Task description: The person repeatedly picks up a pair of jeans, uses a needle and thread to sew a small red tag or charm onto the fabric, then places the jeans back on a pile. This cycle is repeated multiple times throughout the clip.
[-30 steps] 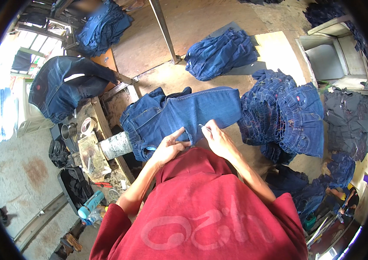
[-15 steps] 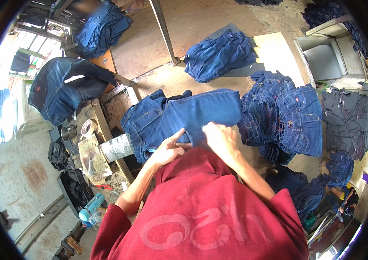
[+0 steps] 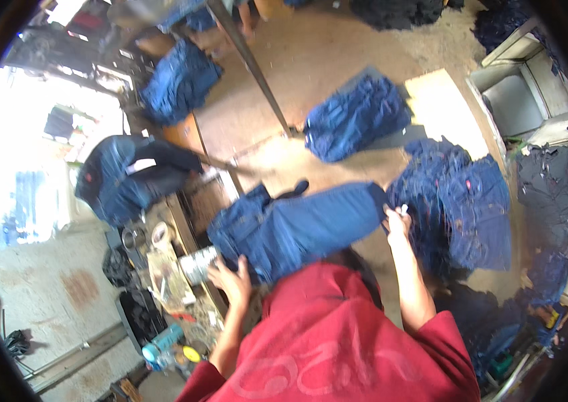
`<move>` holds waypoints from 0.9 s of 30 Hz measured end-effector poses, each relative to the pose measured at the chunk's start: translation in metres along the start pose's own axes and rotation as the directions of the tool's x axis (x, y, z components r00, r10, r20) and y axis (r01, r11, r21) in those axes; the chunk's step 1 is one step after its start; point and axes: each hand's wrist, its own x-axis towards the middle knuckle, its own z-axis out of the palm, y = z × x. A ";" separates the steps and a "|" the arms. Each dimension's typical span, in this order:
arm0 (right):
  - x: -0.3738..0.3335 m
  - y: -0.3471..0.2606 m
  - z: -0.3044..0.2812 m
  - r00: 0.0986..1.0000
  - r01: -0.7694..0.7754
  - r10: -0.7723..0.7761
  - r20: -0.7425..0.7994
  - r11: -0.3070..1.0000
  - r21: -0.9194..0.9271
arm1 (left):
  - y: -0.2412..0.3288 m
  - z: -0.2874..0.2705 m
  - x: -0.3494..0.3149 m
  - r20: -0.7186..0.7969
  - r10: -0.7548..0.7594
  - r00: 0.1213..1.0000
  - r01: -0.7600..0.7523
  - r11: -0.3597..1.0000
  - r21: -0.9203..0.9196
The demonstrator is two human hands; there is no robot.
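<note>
A pair of blue jeans [image 3: 317,221] lies stretched crosswise in front of me, its bunched upper part at the left and a leg reaching right. My right hand [image 3: 397,222] is closed on the leg's end; a small white spot shows at its fingers. At the gathered left end, my left hand [image 3: 232,278] has its fingers spread against the near edge of the cloth. A pale cylindrical arm [image 3: 198,264] meets the jeans at that end, and how far it reaches into them is hidden.
Dark jeans [image 3: 126,177] drape over the workbench [image 3: 183,224] at the left, near a tape roll [image 3: 162,234] and a turquoise bottle [image 3: 163,342]. A large denim pile [image 3: 474,208] stands right, another denim heap [image 3: 357,117] ahead. A metal post [image 3: 250,63] rises beyond.
My right hand has moved right, from the near edge to the leg's end, and grips it. My left hand has shifted left and down along the jeans. The whole view has tilted.
</note>
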 end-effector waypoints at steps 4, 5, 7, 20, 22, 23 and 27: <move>0.070 -0.002 0.014 0.992 0.046 -0.049 -0.116 0.998 -0.031 | 0.041 0.017 -0.016 -0.047 -0.056 0.997 0.049 0.990 -0.130; 0.083 -0.006 0.014 0.983 0.032 -0.037 -0.182 0.999 -0.029 | 0.053 0.021 -0.019 -0.033 -0.035 0.999 0.031 0.993 -0.110; 0.096 -0.011 0.012 0.979 0.118 -0.129 -0.159 0.990 -0.080 | 0.077 0.031 -0.023 0.071 -0.009 0.997 0.029 0.959 -0.283; -0.003 0.021 -0.036 0.823 -0.437 0.355 0.444 0.894 0.096 | 0.173 0.040 0.014 0.552 0.167 0.817 0.455 0.401 -0.795; -0.007 0.033 -0.017 0.757 -0.585 0.445 0.480 0.788 0.192 | 0.188 0.040 0.012 0.612 0.297 0.733 0.432 0.491 -0.756; -0.002 0.036 -0.011 0.743 -0.566 0.324 0.585 0.771 0.292 | 0.198 0.043 0.011 0.546 0.466 0.696 0.378 0.408 -0.831; 0.060 0.016 0.016 0.979 -0.116 0.178 -0.099 0.886 0.448 | 0.244 0.057 0.009 0.664 0.399 0.633 0.671 0.145 -0.727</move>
